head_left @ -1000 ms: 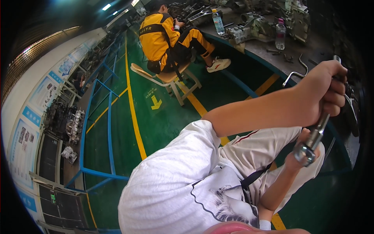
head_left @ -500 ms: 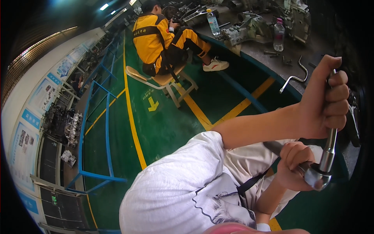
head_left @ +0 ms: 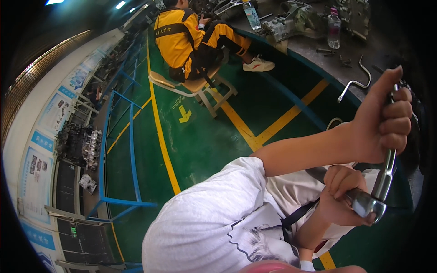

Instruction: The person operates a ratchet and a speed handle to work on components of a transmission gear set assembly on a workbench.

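Observation:
My left hand (head_left: 381,119) is a closed fist around a chrome bar, its thumb pointing up and the bar's tip showing above the fingers. The bar belongs to a socket wrench (head_left: 381,182) and runs down to the thick chrome head. Just below, my right hand (head_left: 340,195) grips the wrench's handle close to that head, fingers wrapped over it. A dark end of the handle seems to stick out left of the right hand. The wrench is held in the air in front of my lap, touching no other thing that I can see.
On the workbench (head_left: 314,61) at the upper right lie a bent speed brace (head_left: 359,82), bolts, metal housings (head_left: 293,25) and two bottles (head_left: 334,29). A person in yellow and black (head_left: 175,38) sits on a chair (head_left: 200,88) ahead. Blue rails (head_left: 132,154) stand at left.
The view has shifted slightly, so the bench and seated person appear further right. Both hands keep their grip; the bar between them leans a little more to the right.

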`<state>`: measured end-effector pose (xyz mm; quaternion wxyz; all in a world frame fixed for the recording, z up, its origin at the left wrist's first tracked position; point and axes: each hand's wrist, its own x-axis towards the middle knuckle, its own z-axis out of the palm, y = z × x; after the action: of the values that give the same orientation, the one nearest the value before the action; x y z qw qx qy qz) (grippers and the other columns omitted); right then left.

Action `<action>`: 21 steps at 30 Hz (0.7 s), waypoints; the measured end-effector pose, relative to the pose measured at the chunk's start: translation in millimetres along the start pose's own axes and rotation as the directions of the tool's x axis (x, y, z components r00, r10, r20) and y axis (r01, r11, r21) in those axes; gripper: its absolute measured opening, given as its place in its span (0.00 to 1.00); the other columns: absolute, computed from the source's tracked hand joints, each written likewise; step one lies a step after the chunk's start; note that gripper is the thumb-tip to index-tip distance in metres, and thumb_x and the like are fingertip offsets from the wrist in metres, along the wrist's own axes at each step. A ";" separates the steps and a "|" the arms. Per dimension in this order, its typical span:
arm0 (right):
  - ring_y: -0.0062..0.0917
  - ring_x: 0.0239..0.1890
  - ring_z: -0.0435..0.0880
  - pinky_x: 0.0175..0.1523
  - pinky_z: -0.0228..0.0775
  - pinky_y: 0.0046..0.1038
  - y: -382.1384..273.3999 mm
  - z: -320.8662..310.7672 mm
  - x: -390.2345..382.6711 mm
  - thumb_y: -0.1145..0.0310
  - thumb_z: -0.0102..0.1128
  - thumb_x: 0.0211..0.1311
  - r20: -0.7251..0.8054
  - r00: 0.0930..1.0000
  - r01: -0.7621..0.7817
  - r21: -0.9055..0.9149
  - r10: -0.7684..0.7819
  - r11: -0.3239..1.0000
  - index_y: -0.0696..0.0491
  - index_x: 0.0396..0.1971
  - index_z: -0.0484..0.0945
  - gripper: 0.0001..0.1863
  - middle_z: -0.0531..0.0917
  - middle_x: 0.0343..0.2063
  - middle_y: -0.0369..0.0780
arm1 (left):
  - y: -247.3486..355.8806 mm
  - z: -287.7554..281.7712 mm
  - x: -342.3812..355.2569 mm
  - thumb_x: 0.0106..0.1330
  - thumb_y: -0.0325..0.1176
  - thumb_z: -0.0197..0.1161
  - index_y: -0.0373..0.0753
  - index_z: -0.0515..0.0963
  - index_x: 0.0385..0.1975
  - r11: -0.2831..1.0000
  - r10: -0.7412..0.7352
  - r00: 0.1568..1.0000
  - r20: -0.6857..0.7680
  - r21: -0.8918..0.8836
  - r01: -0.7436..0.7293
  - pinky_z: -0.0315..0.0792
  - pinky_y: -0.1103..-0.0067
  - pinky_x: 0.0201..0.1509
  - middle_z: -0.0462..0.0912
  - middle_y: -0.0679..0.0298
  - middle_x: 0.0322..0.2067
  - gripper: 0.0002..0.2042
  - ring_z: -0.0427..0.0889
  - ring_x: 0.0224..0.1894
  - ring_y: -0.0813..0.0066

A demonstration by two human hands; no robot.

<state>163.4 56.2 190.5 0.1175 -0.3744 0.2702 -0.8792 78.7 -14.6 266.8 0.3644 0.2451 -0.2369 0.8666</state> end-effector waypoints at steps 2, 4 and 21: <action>0.18 0.10 0.54 0.18 0.42 0.21 7.6 0.3 -0.5 0.24 0.39 0.45 0.033 0.993 0.111 -0.080 -0.109 0.991 0.52 0.13 0.61 0.39 0.61 0.08 0.34 | 4.0 -6.9 -0.3 0.60 0.55 0.53 0.51 0.64 0.10 0.989 -0.031 0.999 -0.026 0.147 0.034 0.40 0.86 0.12 0.49 0.79 0.06 0.21 0.46 0.09 0.85; 0.17 0.10 0.54 0.18 0.41 0.21 4.9 2.7 1.5 0.23 0.40 0.44 0.013 0.998 0.057 -0.011 -0.057 0.998 0.52 0.13 0.61 0.40 0.61 0.09 0.34 | 3.6 -6.7 4.1 0.61 0.55 0.52 0.52 0.65 0.11 0.998 -0.058 0.998 0.015 0.032 0.057 0.44 0.85 0.12 0.50 0.80 0.06 0.20 0.49 0.08 0.85; 0.31 0.10 0.70 0.17 0.58 0.24 3.9 -58.8 8.9 0.47 0.56 0.42 0.257 0.869 0.387 -0.886 -0.422 0.256 0.59 0.16 0.74 0.24 0.70 0.11 0.40 | 16.3 41.7 8.4 0.64 0.38 0.52 0.43 0.62 0.18 0.720 0.357 0.796 -0.488 0.687 0.098 0.46 0.88 0.10 0.55 0.75 0.12 0.13 0.50 0.10 0.87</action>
<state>114.9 72.1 159.8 -0.3430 -0.4166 0.6073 -0.5830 71.8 -45.0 300.0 0.2381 0.0613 0.2057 0.9472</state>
